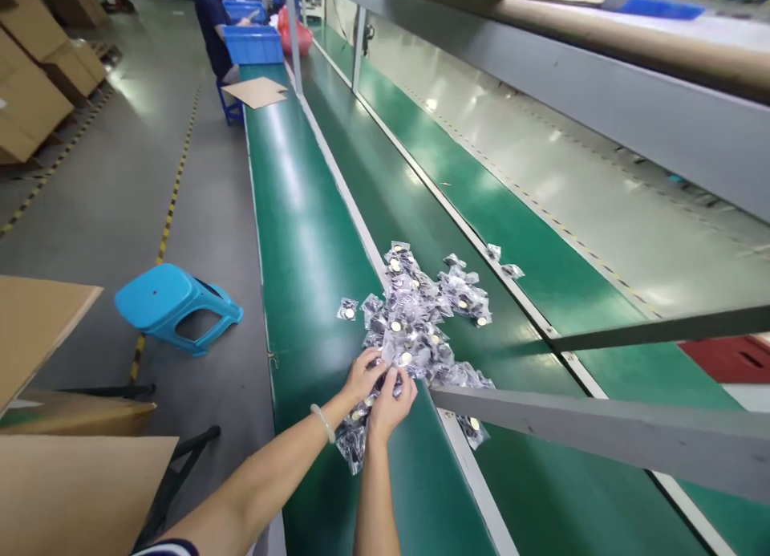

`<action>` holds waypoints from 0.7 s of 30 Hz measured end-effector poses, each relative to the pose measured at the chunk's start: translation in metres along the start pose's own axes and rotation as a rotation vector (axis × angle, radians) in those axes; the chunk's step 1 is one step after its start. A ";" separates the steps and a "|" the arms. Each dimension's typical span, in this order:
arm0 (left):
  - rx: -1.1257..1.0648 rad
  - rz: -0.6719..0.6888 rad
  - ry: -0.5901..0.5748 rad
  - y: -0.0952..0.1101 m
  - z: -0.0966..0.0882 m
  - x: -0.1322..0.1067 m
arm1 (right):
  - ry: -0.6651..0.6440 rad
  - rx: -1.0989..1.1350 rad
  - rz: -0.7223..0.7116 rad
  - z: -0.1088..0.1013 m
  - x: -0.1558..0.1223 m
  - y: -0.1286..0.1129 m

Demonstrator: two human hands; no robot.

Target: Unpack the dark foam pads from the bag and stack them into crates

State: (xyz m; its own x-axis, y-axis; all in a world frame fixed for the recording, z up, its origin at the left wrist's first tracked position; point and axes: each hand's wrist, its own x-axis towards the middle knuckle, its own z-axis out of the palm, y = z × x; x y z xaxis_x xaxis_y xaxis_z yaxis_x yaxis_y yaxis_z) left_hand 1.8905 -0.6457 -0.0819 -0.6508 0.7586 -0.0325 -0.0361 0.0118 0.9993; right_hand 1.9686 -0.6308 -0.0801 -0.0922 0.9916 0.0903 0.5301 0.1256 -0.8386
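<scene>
A heap of small clear plastic bags (pixel 415 303), with dark parts and pale round discs inside, lies across the green bench top and the metal rail. At the near side of this heap, my left hand (pixel 362 377) is closed, its fingertips pinching a small clear plastic bag (pixel 388 354). My right hand (pixel 391 405) is close beside it, thumb and fingers bent together at the same bag. The fingertips partly hide what is in it. More bags (pixel 352 444) lie under and left of my wrists. One single bag (pixel 347 309) sits apart on the left.
A grey metal bar (pixel 577 420) crosses at the right of the heap. A blue stool (pixel 162 299) stands on the floor at left, near cardboard boxes (pixel 72 492). Farther along, a person (pixel 213 26) sits by a blue crate (pixel 256 46) and a flat cardboard sheet (pixel 257 92).
</scene>
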 end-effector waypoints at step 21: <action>0.126 0.625 0.960 0.243 -0.265 -0.188 | -0.414 0.790 -0.856 0.004 -0.219 -0.309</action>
State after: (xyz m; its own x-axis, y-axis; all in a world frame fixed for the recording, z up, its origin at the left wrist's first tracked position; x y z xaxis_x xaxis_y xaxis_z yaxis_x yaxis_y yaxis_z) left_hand 1.8030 -0.9586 0.1619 -0.8396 -0.1528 0.5212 0.5367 -0.0858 0.8394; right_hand 1.8217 -0.8873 0.1568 -0.4948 0.4965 0.7132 -0.4730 0.5347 -0.7003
